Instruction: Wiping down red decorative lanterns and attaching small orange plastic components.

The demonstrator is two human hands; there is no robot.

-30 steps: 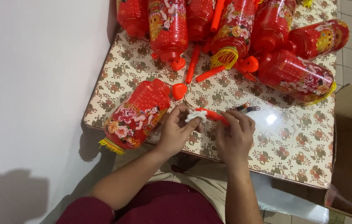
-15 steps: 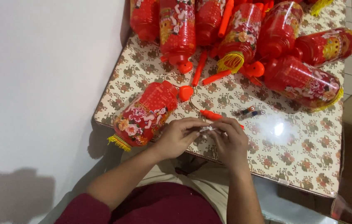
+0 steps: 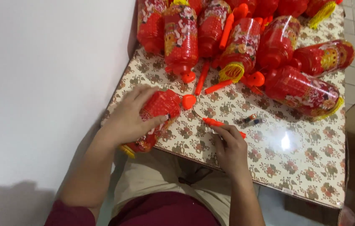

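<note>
— Since the earlier frame we have split our hands: both were bunched over the orange handle stick, and now our left hand point(image 3: 129, 119) has gone out to the red lantern point(image 3: 155, 119) at the table's point(image 3: 311, 175) left edge.

— How does the lantern lie?

— On its side, long axis slanting. Its orange cap point(image 3: 188, 101) points up and right toward the pile of lanterns point(image 3: 244, 42); its yellow fringe end hangs over the table edge, toward us. Our left hand is wrapped over its body, fingers spread wide, holding it.

— And the other hand?

— Our right hand point(image 3: 229, 146) pinches the orange handle stick point(image 3: 221, 124) just right of the lantern, fingers narrow around it. A thin wire seems to run from the stick toward the cap.

— How far along?

— We judge this lantern unfinished: stick and lantern are apart. Beyond the lantern, loose orange sticks point(image 3: 218, 86) lie among the pile, so more remain. Small dark parts point(image 3: 252, 120) lie right of the stick.
</note>
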